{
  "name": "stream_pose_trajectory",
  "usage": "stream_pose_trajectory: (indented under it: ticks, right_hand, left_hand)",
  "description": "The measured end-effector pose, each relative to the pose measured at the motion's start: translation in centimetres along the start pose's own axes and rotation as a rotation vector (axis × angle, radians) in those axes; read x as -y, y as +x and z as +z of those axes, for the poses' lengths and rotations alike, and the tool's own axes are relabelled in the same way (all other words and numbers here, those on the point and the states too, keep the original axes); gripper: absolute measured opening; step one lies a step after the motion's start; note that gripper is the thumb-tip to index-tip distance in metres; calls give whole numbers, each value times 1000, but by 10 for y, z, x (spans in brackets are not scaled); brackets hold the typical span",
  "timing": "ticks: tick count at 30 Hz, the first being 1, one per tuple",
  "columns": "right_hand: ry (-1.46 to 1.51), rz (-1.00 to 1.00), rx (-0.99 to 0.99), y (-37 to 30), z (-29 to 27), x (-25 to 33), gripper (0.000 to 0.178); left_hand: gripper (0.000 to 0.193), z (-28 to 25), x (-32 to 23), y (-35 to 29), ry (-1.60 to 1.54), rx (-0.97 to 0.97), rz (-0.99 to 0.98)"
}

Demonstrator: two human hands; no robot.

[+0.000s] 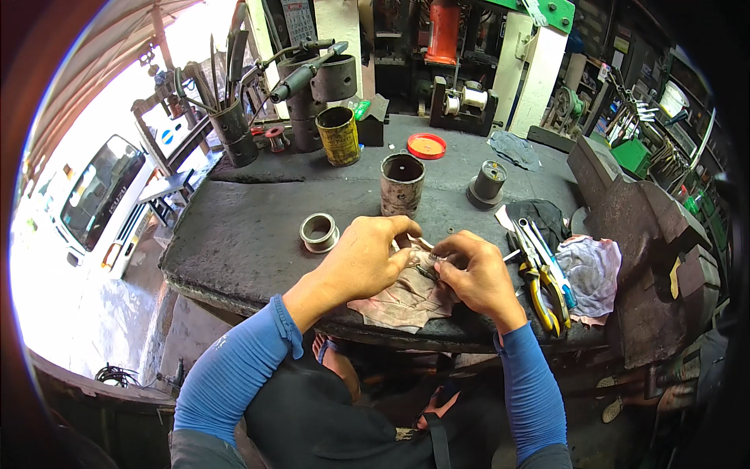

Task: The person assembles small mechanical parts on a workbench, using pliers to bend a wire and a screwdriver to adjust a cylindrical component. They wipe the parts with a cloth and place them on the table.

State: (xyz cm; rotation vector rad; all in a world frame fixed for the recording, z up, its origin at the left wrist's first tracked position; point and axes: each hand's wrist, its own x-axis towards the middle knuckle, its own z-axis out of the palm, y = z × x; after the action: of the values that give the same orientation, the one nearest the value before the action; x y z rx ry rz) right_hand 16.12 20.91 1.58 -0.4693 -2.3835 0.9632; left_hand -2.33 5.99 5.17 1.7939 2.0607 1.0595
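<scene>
Fingers bent and close together over a crumpled, stained rag point(402, 306) at the near edge of a dark workbench point(234, 246).

Right thumb and forefinger clamp a small shiny piece point(434, 258) just above the rag, the right hand point(475, 272) covering part of it; the left hand point(366, 254) arches over the rag's far side, thumb and forefinger curved toward each other, though whether they grip anything I cannot tell. Just behind the hands a worn metal sleeve point(401, 195) stands upright, and a flanged ring point(320, 245) sits beside the left wrist. Yellow-and-black pliers point(544, 293) lie to the right, next to a second, pale rag point(590, 273). Farther back are a stepped metal cylinder point(487, 187), a red lid point(426, 145) and a yellow can point(341, 147).
</scene>
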Motion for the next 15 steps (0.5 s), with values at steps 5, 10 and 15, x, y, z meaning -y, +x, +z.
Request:
stream_pose_trajectory:
  ticks: [5, 10, 15]
  right_hand:
    - [150, -28, -96, -4, 3, 5, 19]
    - [232, -43, -205, -7, 11, 13, 19]
    - [-126, 9, -11, -20, 12, 12, 18]
  left_hand:
    - [31, 7, -10, 9, -470, 125, -291]
    - [28, 1, -6, 10, -725, 103, -417]
    - [33, -6, 13, 3, -893, 69, -374]
